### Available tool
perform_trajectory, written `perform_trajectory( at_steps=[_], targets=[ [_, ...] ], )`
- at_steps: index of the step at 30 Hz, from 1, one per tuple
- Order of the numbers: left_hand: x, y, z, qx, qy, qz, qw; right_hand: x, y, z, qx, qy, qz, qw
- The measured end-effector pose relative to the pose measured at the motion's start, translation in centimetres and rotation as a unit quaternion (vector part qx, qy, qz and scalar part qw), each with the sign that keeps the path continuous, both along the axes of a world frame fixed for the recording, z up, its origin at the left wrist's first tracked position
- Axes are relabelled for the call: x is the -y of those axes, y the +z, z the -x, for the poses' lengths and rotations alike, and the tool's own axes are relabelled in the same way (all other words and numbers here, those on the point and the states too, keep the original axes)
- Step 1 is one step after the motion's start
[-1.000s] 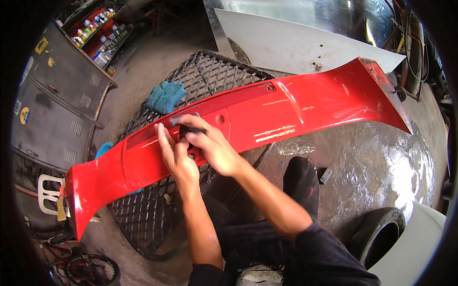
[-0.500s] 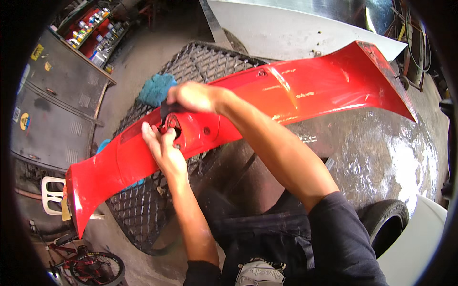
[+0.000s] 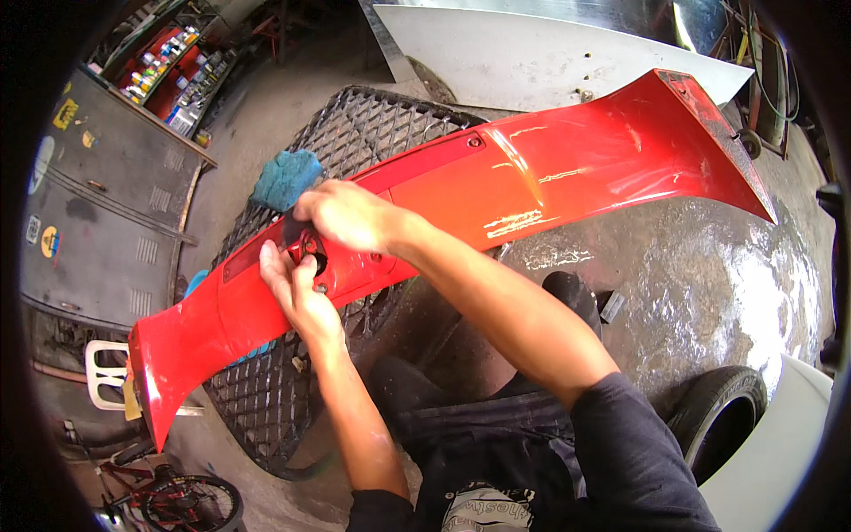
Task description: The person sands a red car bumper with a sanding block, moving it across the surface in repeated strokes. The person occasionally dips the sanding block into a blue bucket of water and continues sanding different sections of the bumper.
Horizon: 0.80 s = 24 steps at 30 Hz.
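Observation:
A long red painted car panel (image 3: 612,160), shaped like a bumper or spoiler, stretches across the view from lower left to upper right. Over its left half, my left hand (image 3: 308,306) has thumb and fingers closed round a small red piece (image 3: 307,245) with a dark round hollow. Whether that piece is separate from the panel is hard to see. Just above it my right hand (image 3: 347,215) is closed on a dark thin sheet (image 3: 293,229), pressed close to the red piece. My right fingertips are partly hidden.
The panel lies over a black metal mesh stand (image 3: 372,120). A blue cloth (image 3: 285,177) rests beside my hands. Around are a tyre (image 3: 722,417), a white chair (image 3: 105,377), a bicycle (image 3: 186,501), grey metal doors (image 3: 106,204), shelves of bottles (image 3: 168,66) and a white panel (image 3: 523,62).
My right hand has shifted slightly down and left, closer to the small red piece. My left hand keeps its grip. The whole view has moved a little.

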<state>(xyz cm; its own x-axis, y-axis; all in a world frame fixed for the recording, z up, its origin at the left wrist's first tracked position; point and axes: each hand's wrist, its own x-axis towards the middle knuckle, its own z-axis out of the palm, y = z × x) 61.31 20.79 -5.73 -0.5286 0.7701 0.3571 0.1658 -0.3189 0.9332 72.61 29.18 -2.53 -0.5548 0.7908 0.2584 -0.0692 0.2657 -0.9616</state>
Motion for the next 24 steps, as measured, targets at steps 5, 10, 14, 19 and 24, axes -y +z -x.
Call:
perform_trajectory(
  at_steps=[5, 10, 14, 19, 24],
  targets=[
    [0.0, 0.0, 0.0, 0.026, 0.002, 0.01, 1.0, 0.1, -0.4, -0.1, -0.02, -0.038, 0.15, 0.988],
    [0.1, 0.4, 0.0, 0.009, -0.035, 0.013, 0.999, 1.8, -1.1, 0.2, -0.063, -0.061, 0.0, 0.996],
    [0.5, 1.0, 0.3, -0.011, -0.092, 0.074, 0.993, 4.6, -1.9, 0.6, -0.005, -0.075, -0.01, 0.997],
    [0.0, 1.5, 1.2, 0.022, -0.194, 0.073, 0.978, 10.9, -4.2, 2.5, -0.062, -0.168, -0.065, 0.982],
    [0.5, 1.4, 1.9, 0.029, -0.234, 0.13, 0.963, 6.9, -2.0, 2.7, -0.109, -0.147, 0.034, 0.982]
  ],
)
